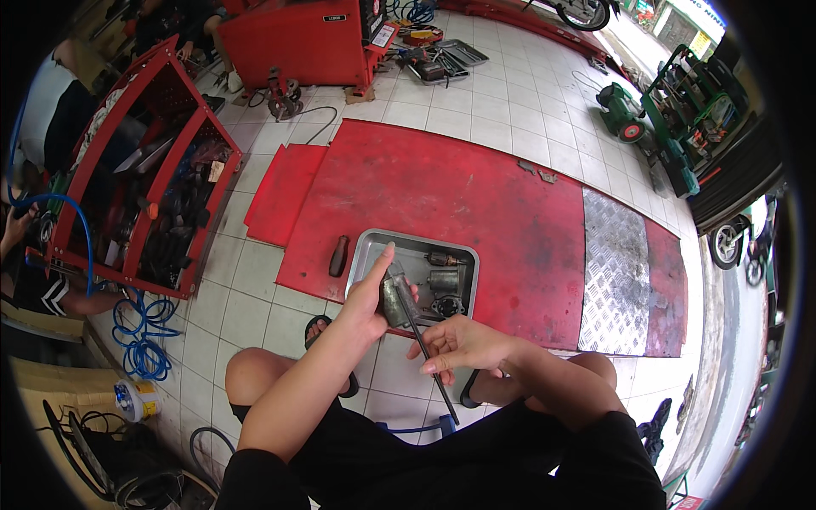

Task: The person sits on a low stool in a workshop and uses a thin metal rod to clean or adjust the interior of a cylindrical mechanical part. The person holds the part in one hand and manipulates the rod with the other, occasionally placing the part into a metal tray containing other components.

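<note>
My left hand (367, 299) grips a grey metal cylindrical motor part (394, 304), tilted over the near edge of a metal tray (364, 246). A long, thin dark rod (439, 384) lies along the part and slants down toward my lap. Fingers and thumb of my right hand (455, 344) close around the rod's middle. Whether the rod's upper end touches the part is hard to make out. Inside the tray lie an armature (444, 259), a metal cylinder (444, 280) and a round end piece (447, 306). A brown-handled tool (338, 257) rests left of the tray.
The tray sits on a low red platform (501, 229) with a tread-plate strip (614, 272). At left stand a red shelf cart (191, 191) and coiled blue hose (146, 340). More tools (438, 64) lie beyond the platform. Other people are at the far left.
</note>
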{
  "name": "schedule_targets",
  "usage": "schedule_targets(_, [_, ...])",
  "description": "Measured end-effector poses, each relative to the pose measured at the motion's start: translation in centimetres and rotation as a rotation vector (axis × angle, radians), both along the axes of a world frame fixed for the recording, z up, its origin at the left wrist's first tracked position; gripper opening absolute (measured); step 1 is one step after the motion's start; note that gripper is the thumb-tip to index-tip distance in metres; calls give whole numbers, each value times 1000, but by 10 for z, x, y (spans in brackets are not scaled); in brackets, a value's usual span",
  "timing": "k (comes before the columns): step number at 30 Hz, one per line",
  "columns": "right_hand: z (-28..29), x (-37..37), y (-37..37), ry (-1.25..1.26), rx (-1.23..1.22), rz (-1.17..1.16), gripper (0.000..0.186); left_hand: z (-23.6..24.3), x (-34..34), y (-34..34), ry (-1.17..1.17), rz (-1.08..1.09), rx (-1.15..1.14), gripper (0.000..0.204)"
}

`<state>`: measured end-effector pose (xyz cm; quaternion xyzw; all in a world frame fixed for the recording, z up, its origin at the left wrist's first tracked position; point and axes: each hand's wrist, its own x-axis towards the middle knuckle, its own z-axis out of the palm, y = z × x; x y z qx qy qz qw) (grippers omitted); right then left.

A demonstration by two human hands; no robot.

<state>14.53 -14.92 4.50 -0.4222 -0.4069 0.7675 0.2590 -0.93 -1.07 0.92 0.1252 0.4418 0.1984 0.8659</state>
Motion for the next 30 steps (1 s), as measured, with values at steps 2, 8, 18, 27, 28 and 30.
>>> schedule_targets(2, [-3, 0, -2, 24, -10, -25, 30, 3, 1, 0, 10, 11, 14, 51])
schedule_targets(8, [-4, -1, -1, -2, 27, -29, 28, 1, 1, 6, -20, 46, 12, 51])
schedule_targets(18, [-15, 3, 1, -72, 105, -46, 31, 1, -1, 11, 0, 125, 80, 47])
schedule_targets(27, [0, 60, 15, -165, 144, -202, 26, -25, -17, 44, 63, 437, 68, 52])
schedule_targets(28, [2, 71, 15, -186, 150, -251, 25, -21, -18, 45, 54, 465, 74, 51])
schedule_targets(30, [-10, 95, 15, -354, 252, -379, 22, -10, -21, 47, 31, 519, 87, 48])
